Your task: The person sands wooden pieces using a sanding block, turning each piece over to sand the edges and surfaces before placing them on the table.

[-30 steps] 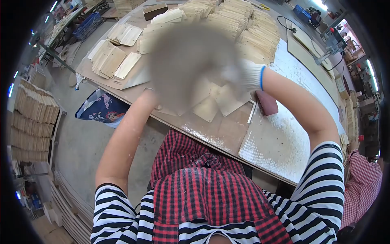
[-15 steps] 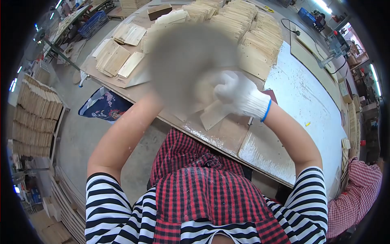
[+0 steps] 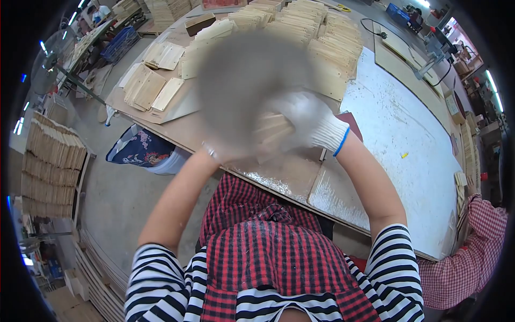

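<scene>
A round grey blur covers the middle of the head view and hides much of both hands. My right hand (image 3: pixel 308 115), in a white knitted glove with a blue cuff edge, is closed around the upper right side of some thin wooden pieces (image 3: pixel 274 129). Below and to the left, my left hand (image 3: pixel 232 152) comes in close to the same pieces; its fingers are smeared and hidden by the blur. Beneath the hands lies the brown board (image 3: pixel 289 174) on the table's near edge.
Rows of stacked thin wooden boards (image 3: pixel 335 48) fill the table's far side. A smaller group of boards (image 3: pixel 145 88) lies at left. A white sheet (image 3: pixel 397 123) covers the right side, with a dark red block (image 3: pixel 351 124) near my right wrist. A person in a checked sleeve (image 3: pixel 456 279) is at right.
My left forearm has swung right and its wrist now shows. The single wooden piece below my right hand is no longer visible there; several pieces show between the hands.
</scene>
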The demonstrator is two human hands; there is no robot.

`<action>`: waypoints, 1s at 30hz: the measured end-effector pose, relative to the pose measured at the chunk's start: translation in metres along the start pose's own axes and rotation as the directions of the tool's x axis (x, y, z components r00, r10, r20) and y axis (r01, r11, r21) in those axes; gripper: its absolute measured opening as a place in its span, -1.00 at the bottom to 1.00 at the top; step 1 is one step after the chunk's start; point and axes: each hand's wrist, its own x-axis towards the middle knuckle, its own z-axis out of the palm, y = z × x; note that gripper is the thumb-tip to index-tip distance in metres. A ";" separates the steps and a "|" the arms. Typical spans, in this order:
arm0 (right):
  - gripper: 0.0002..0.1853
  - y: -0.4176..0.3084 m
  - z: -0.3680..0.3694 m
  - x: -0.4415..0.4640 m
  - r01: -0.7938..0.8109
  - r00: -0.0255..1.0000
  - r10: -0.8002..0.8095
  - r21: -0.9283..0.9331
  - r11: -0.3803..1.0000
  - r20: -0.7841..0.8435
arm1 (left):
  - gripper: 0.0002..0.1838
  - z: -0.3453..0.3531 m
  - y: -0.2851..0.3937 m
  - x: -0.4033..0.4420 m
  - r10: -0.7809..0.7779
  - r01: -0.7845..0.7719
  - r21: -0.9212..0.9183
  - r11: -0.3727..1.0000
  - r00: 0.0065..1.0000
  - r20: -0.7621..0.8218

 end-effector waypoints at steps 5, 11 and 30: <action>-0.17 -0.003 -0.002 0.002 -0.179 0.973 0.152 0.151 0.972 0.173 | -0.26 0.066 -0.002 -0.040 -0.382 0.350 -0.197 0.916 0.911 -0.157; -0.19 -0.029 -0.015 0.008 -0.289 0.947 0.282 0.024 0.957 0.153 | -0.27 0.056 -0.018 -0.029 -0.356 0.310 -0.219 0.925 0.910 -0.213; -0.01 -0.024 0.014 0.008 -0.856 0.513 0.803 0.108 0.506 0.302 | 0.15 0.026 -0.041 0.022 -0.460 0.491 -0.087 0.867 0.855 0.240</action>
